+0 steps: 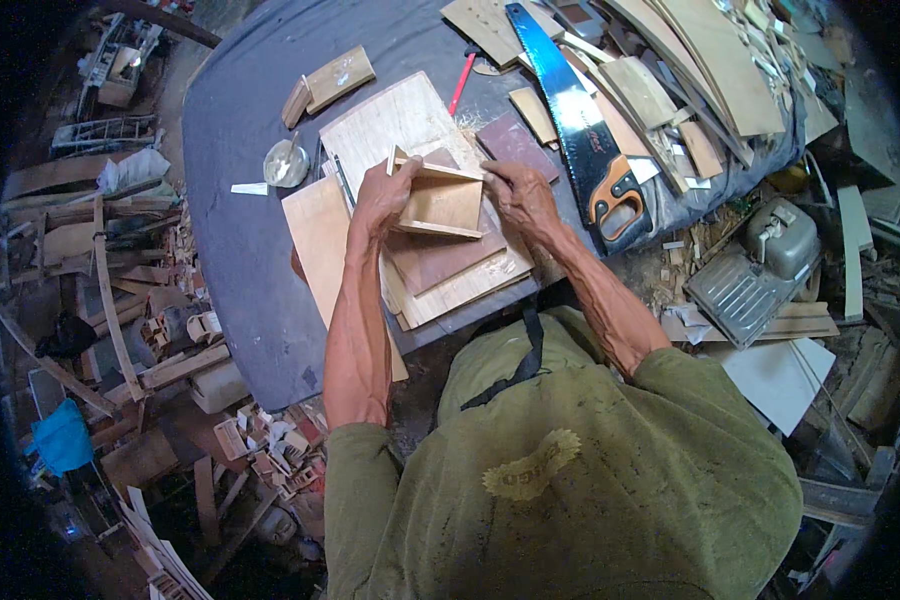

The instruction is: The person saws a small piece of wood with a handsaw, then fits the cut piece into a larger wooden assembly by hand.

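Left hand: my left hand (382, 196) grips the left side of a small open wooden box (438, 197), fingers curled over its upright wall.
Right hand: my right hand (518, 192) is closed on the box's right side, thumb and fingers pressing the edge near the top corner.
Box position: the box sits between both hands, tilted, resting on a reddish-brown board (440, 258).
Stack beneath: the board lies on pale plywood sheets (390, 120), which lie on the grey table cover (240, 220); one sheet overhangs the near table edge.
Right obstacle: a handsaw (570, 115) with a blue blade and an orange-and-black handle lies just beyond my right hand, handle end toward me.
Behind the box: a red pencil (461, 84) lies at the far edge of the plywood; a dark square sanding sheet (515, 145) sits just beside my right knuckles.
Left surroundings: a small round metal lid (285, 163) rests near the plywood; two small wood blocks (328, 84) lie farther back.
Far right: thin curved wood strips and offcuts (690, 70) crowd the table's corner.
Floor: a steel sink unit (760, 265) lies to my right, wood scraps (170, 330) to my left.
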Tool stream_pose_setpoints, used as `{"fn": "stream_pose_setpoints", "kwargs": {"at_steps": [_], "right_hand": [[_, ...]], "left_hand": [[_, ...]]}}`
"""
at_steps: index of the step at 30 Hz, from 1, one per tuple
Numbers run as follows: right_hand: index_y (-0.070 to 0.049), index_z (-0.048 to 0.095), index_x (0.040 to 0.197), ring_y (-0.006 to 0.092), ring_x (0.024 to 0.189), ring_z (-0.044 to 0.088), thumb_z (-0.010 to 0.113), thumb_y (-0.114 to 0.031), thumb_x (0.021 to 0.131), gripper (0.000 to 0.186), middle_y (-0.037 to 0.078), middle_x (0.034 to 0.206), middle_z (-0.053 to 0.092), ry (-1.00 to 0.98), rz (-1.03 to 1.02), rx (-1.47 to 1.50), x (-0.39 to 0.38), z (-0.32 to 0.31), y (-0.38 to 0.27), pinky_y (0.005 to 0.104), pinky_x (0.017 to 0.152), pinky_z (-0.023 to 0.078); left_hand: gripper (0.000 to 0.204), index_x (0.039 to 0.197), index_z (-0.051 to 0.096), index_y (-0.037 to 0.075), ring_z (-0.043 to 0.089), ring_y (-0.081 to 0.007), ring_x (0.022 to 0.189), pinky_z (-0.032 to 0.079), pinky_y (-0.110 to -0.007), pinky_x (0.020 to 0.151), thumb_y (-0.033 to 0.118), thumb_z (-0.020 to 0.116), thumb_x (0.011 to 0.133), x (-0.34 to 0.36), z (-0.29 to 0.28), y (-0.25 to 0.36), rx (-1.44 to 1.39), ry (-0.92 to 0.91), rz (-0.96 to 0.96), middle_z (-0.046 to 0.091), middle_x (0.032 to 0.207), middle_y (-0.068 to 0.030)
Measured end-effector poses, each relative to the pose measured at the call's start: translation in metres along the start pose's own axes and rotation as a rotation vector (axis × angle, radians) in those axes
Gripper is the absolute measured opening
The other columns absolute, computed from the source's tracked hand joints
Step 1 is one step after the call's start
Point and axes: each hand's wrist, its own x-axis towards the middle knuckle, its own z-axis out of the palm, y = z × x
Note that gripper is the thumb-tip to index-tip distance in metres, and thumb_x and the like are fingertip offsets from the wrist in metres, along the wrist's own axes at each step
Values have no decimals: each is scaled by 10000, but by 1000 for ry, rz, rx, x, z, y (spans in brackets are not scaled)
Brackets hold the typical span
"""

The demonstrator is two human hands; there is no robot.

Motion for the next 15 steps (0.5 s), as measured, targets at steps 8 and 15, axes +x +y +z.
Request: {"fn": "stream_pose_setpoints", "kwargs": {"at_steps": [8,15], "right_hand": [[-19,705,1178,324,990,712,606,-209,941,320,207,1084,730,-34,193,111,-2,-8,2,379,883,543],[-14,716,1152,337,994,710,632,-218,929,314,204,1077,733,-31,72,58,-3,-1,-1,383,881,543]], "left_hand": [[543,1163,683,-35,616,-214,926,488,-356,859,448,634,920,-2,2,5,17,11,1,706,1049,-128],[518,1112,685,-37,566,-194,862,472,-352,812,443,636,922,0,2,1,10,14,11,685,970,-97]]}}
